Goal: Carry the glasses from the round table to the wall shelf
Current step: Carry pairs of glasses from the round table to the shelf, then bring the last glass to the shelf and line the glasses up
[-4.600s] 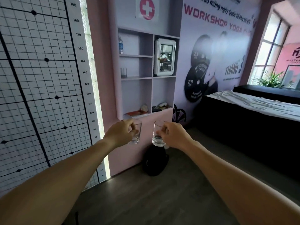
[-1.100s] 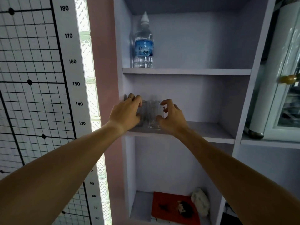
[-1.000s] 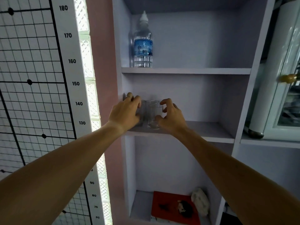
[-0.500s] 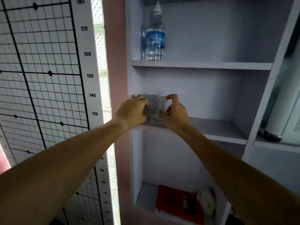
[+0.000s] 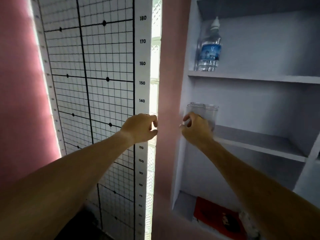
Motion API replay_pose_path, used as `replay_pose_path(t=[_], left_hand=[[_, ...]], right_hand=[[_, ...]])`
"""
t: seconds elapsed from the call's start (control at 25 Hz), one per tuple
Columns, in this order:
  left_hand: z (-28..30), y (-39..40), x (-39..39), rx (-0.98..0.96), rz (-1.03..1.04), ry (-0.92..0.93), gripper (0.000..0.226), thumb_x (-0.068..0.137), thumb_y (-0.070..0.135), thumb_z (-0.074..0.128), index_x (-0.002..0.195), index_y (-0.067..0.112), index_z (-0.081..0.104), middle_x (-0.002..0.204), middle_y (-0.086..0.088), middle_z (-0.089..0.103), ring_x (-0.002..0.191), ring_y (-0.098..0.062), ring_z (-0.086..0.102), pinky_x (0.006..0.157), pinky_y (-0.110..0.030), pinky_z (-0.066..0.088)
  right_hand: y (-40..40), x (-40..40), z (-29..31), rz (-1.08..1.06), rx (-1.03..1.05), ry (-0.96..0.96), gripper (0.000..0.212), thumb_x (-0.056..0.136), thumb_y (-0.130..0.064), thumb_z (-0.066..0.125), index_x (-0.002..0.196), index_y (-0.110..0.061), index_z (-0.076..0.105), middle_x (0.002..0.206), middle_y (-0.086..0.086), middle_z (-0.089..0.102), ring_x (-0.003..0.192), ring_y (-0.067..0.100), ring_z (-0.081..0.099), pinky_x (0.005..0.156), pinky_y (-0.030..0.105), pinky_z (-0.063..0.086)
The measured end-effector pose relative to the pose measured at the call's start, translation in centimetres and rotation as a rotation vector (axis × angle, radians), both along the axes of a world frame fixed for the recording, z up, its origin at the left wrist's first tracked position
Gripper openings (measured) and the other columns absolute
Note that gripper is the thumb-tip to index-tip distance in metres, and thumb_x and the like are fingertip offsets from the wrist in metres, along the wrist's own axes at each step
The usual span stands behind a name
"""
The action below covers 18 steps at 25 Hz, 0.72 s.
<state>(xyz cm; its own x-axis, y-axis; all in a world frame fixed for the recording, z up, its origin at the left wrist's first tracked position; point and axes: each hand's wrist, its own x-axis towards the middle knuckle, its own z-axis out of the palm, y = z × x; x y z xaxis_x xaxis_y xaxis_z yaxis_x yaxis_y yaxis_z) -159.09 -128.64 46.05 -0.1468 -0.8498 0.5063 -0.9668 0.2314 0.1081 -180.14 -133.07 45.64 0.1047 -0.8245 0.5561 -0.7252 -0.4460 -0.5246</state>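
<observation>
Single head view, close up, facing wall: wall shelf fills right, height chart left; both forearms reach in from near edge, slightly upward tilt

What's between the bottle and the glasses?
In the head view, only a shelf board: the bottle stands on it, the glasses one level below.

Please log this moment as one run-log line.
glasses: upright on middle shelf | left hand: empty, off shelf | right hand: empty, before glasses
</observation>
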Motion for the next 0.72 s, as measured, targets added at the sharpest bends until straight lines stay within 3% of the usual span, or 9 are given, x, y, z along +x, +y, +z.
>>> replay_pose_path(t=[0.08,0.24,0.44,0.56,0.72], left_hand=[[-0.8,4.6,5.1,0.037,0.105,0.023,0.017,0.086,0.040,0.065,0.100,0.030,0.060,0.086,0.011,0.066,0.080,-0.011,0.063,0.072,-0.031,0.051],[-2.8,16.0,16.5,0.101,0.336,0.083,0.016,0.085,0.041,0.065,0.095,0.030,0.060,0.084,0.012,0.065,0.079,-0.012,0.061,0.068,-0.029,0.045],[-5.4,32.2,28.3,0.154,0.643,0.120,0.015,0.083,0.038,0.065,0.094,0.028,0.062,0.084,0.009,0.065,0.084,-0.017,0.061,0.075,-0.031,0.048],[-6.7,43.1,34.1,0.158,0.840,0.138,0.021,0.080,0.043,0.062,0.095,0.029,0.065,0.088,0.008,0.067,0.083,-0.018,0.063,0.077,-0.033,0.052],[-7.6,55.1,38.5,0.135,0.999,0.195,0.011,0.081,0.037,0.063,0.088,0.028,0.062,0.083,0.011,0.064,0.079,-0.013,0.063,0.067,-0.028,0.047]], right_hand=[[2.6,5.3,-1.0,0.130,0.024,0.040,0.014,0.086,-0.026,0.068,0.099,-0.020,0.063,0.089,0.001,0.072,0.074,0.015,0.067,0.067,0.030,0.057],[10.1,17.3,-3.0,0.425,0.127,0.107,0.016,0.085,-0.026,0.070,0.100,-0.021,0.067,0.093,-0.001,0.070,0.079,0.015,0.066,0.066,0.027,0.054],[21.5,32.3,-5.4,0.701,0.154,0.199,0.017,0.084,-0.030,0.070,0.099,-0.024,0.067,0.093,-0.003,0.068,0.081,0.014,0.067,0.074,0.035,0.059],[30.3,40.8,-6.2,0.908,0.143,0.228,0.008,0.081,-0.029,0.069,0.088,-0.025,0.067,0.086,-0.003,0.069,0.079,0.015,0.066,0.070,0.026,0.051],[40.5,49.7,-6.9,1.121,0.133,0.280,0.009,0.081,-0.020,0.065,0.089,-0.020,0.070,0.083,-0.002,0.072,0.080,0.016,0.067,0.069,0.023,0.049]])
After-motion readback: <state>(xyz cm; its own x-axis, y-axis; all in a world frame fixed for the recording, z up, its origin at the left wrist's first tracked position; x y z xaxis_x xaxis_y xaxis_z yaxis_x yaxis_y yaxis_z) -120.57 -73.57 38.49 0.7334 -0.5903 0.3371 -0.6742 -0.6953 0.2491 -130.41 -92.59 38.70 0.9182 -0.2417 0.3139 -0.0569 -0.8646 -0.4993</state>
